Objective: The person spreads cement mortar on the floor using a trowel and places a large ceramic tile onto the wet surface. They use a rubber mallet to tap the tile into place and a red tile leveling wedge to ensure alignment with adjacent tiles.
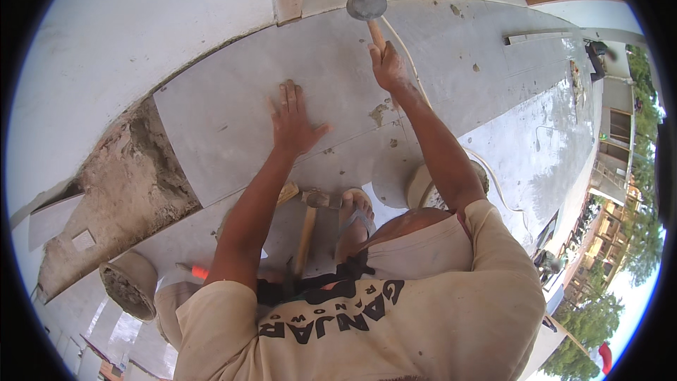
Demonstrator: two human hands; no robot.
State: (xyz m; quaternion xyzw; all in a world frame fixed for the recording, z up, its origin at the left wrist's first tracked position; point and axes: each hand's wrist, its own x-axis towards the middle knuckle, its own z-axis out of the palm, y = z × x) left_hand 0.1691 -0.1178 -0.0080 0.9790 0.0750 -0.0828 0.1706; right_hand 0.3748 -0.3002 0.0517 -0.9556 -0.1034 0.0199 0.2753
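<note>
My left hand (293, 118) lies spread, palm down, on a large grey tile (211, 127). Up and to the right of it, my right hand (388, 67) grips the wooden handle of a rubber mallet (367, 4), whose dark round head is raised over the floor near a pale cable (412, 56). Left of the tile is an open patch of rough mortar bed (148, 162). By my foot lie a hammer (305, 236) and a red-handled tool (199, 272).
A white wall (106, 63) borders the tiling. Buckets stand at lower left (127, 283) and beside my right forearm (421, 182). A long bar (536, 37) lies on the floor at upper right, near what looks like a person (598, 56). Trees and buildings show outside.
</note>
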